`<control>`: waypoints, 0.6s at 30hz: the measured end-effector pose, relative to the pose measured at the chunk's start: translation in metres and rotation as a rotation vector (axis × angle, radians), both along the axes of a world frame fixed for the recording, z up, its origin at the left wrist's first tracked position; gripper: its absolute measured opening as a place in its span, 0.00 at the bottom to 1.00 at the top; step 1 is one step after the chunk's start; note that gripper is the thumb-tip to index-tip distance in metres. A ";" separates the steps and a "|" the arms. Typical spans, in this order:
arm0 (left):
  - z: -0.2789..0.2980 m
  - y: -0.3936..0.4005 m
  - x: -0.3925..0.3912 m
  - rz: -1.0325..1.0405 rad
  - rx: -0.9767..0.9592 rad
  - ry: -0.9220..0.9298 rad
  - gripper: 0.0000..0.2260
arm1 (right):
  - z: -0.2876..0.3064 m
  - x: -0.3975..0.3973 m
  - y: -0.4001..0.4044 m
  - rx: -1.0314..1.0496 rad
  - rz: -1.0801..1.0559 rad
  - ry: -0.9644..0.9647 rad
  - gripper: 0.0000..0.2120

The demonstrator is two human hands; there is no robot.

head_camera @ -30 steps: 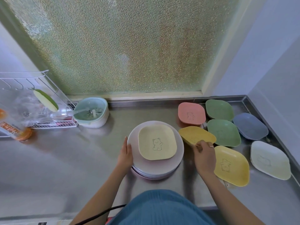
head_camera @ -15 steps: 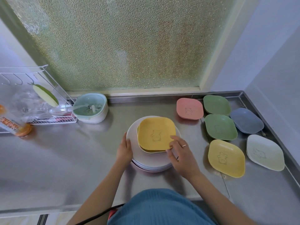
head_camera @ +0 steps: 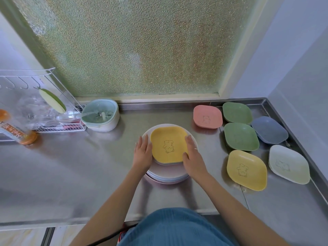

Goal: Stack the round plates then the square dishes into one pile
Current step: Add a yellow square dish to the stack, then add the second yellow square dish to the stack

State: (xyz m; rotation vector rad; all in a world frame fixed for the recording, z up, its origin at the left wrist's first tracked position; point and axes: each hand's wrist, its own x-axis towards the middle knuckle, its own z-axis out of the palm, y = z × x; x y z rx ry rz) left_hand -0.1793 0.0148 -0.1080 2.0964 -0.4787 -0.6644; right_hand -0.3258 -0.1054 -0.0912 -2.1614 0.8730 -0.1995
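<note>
A steel counter [head_camera: 71, 166] runs under a frosted window [head_camera: 142, 47], seen from above. At nine o'clock a wire rack [head_camera: 60, 128] holds a clear bag [head_camera: 33, 110], with an orange-capped bottle [head_camera: 17, 134] lying at its near edge. Just right of the rack, at ten o'clock, sits a pale green strainer bowl [head_camera: 101, 115]. At the centre stands a pile of round plates [head_camera: 166, 176], and on top of it lies a yellow dish [head_camera: 168, 144] with a bear drawing, resting over another square dish whose edge shows beneath it. The left hand [head_camera: 142, 153] lies flat on the plate rim, fingers straight and together, touching the dish's left edge. The right hand [head_camera: 192, 157], a ring on one finger, presses the dish's right edge with straight fingers, its thumb against the near corner. Six more square dishes lie apart on the counter from one to four o'clock: a pink dish [head_camera: 207, 118] at one o'clock, two green dishes [head_camera: 237, 112] [head_camera: 241, 136] beside it, a second yellow one [head_camera: 246, 170] at four o'clock, then a blue dish [head_camera: 269, 129] and a white dish [head_camera: 289, 164] farthest right. A blue garment [head_camera: 175, 228] fills six o'clock.
</note>
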 end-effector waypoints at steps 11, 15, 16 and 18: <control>-0.002 0.018 -0.005 0.238 -0.038 -0.043 0.21 | -0.017 -0.072 -0.032 -0.213 -0.654 0.132 0.22; -0.012 0.028 -0.003 0.198 0.085 -0.009 0.22 | -0.037 -0.103 -0.033 -0.258 -0.569 0.601 0.23; -0.014 0.028 -0.003 0.179 0.075 0.060 0.21 | -0.041 -0.106 -0.032 -0.265 -0.550 0.646 0.21; -0.013 0.026 -0.002 0.204 0.035 0.200 0.18 | -0.045 -0.109 -0.033 -0.262 -0.551 0.662 0.15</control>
